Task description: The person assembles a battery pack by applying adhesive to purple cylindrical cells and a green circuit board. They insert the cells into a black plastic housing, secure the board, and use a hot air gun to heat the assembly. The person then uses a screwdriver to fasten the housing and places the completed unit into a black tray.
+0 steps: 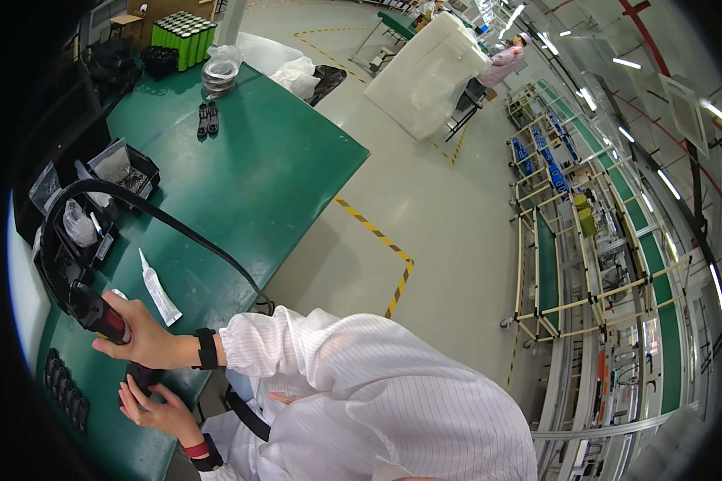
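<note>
I have the right hand (154, 337) with its grip wrapped around a black cylindrical hand tool with a dark red section (114, 322). A thick black cable (176, 220) arches from the tool's upper end over the green flat-topped surface (249, 192). Just below that hand, in view, my left hand (164, 414) has its fingers partly curled at a small dark moulded piece (142, 375); the piece is mostly covered, so I cannot tell whether this grip holds it or only touches it. The piece sits at the surface's near edge, under the right hand.

Near the tool I see a white tube with a pointed nozzle (160, 289) lying on the surface. To the left of my left hand lies a row of black moulded parts (66, 390). Farther off stand black plastic bins (140, 170) with clear bags in them, then a pair of narrow black parts (208, 120) side by side, and near the far end a block of bright green cylinders (183, 40).
</note>
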`<state>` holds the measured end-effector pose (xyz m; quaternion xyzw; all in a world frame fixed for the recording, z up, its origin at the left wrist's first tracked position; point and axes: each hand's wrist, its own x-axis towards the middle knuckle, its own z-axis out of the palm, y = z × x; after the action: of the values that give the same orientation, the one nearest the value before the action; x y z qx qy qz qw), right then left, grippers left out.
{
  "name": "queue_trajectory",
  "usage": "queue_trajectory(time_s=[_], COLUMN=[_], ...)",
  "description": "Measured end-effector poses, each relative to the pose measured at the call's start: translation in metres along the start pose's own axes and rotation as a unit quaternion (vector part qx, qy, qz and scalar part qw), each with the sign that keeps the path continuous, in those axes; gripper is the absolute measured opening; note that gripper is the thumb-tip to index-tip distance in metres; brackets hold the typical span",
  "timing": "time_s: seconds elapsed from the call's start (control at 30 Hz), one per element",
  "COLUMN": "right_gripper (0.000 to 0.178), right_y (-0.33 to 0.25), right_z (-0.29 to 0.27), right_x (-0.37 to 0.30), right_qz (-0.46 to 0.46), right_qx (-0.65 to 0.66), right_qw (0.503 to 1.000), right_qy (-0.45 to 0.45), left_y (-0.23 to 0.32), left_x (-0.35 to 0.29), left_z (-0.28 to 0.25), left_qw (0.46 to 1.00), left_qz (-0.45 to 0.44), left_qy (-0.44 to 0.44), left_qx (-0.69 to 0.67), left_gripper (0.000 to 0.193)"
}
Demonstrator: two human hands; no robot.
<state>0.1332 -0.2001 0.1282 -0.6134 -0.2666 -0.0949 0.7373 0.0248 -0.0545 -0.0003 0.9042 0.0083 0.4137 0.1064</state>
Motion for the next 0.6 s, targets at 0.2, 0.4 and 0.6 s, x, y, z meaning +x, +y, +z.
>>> queue_trajectory(time_s=[0.2, 0.4, 0.6], right_gripper=[0.060, 0.039, 0.038], right_y=[0.009, 0.009, 0.071], right_z=[0.014, -0.048, -0.177], right_x=[0.006, 0.040, 0.046], right_qz=[0.104, 0.144, 0.296], right_qx=[-0.010, 0.153, 0.060], right_qw=[0.991, 0.942, 0.915], right_qy=[0.079, 0.261, 0.269], left_y=[-0.004, -0.002, 0.005], left_x=[-0.001, -0.002, 0.005], left_z=[0.000, 0.002, -0.009], left_qw=[1.000, 1.000, 1.000], left_qz=[0.003, 0.013, 0.010], left_qy=[0.002, 0.005, -0.014], left_qx=[0.007, -0.006, 0.018], left_gripper=[0.055, 0.055, 0.054])
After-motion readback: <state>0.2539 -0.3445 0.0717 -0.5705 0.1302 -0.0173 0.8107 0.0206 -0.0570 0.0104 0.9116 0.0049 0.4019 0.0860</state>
